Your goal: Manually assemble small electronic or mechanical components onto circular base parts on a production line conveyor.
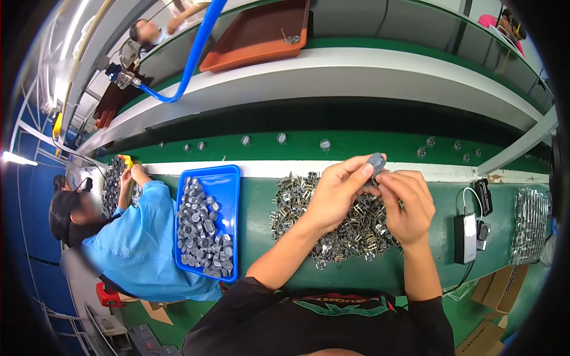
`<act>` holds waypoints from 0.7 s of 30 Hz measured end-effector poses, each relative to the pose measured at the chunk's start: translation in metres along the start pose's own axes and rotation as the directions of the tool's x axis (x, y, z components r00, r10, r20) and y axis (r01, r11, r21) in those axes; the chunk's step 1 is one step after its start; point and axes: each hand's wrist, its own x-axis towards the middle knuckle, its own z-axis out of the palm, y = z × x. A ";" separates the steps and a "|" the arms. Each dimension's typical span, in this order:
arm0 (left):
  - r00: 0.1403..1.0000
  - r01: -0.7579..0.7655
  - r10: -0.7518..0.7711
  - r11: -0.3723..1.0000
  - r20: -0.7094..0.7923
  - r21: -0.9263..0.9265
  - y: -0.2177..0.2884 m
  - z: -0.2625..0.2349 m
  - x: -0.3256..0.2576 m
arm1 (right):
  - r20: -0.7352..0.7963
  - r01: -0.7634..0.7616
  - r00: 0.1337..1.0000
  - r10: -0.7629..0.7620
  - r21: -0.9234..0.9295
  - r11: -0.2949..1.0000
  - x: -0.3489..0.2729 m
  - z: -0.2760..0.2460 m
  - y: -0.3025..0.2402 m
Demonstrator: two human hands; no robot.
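My left hand (335, 196) pinches a dark grey plastic cap (376, 160) between thumb and fingers, above the pile. My right hand (409, 204) is closed close beside it, its thumb and fingertips together at the cap's lower end. Whatever those fingertips hold is hidden. Below both hands spreads a heap of small metal-pinned components (291, 204) on the green tabletop (255, 204). To the left lies a blue tray (236, 237) with many similar grey caps (199, 222) inside.
Several small parts, including a round one (325, 144), sit on the green strip behind the table. At right are a black-and-white box with a cable (465, 237) and stacked clear plastic trays (528, 225). A co-worker in a blue smock (148, 249) works at left; a brown tray (255, 59) rests on the upper shelf.
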 end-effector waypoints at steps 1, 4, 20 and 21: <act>1.000 0.013 -0.013 1.000 0.020 0.004 0.002 -0.001 0.000 | -0.013 -0.033 0.999 0.034 0.029 0.999 -0.006 0.000 0.002; 0.999 -0.007 0.007 1.000 0.033 -0.005 0.005 0.001 -0.005 | -0.098 -0.283 0.949 0.299 0.149 0.947 -0.009 0.006 -0.002; 0.995 -0.010 0.029 0.983 -0.098 0.186 0.009 0.007 -0.004 | 0.096 -0.254 0.965 0.243 0.131 0.958 0.013 -0.015 0.013; 0.995 -0.036 0.057 0.973 -0.084 0.228 0.009 0.007 -0.006 | 0.091 -0.244 0.968 0.234 0.119 0.962 0.012 -0.015 0.014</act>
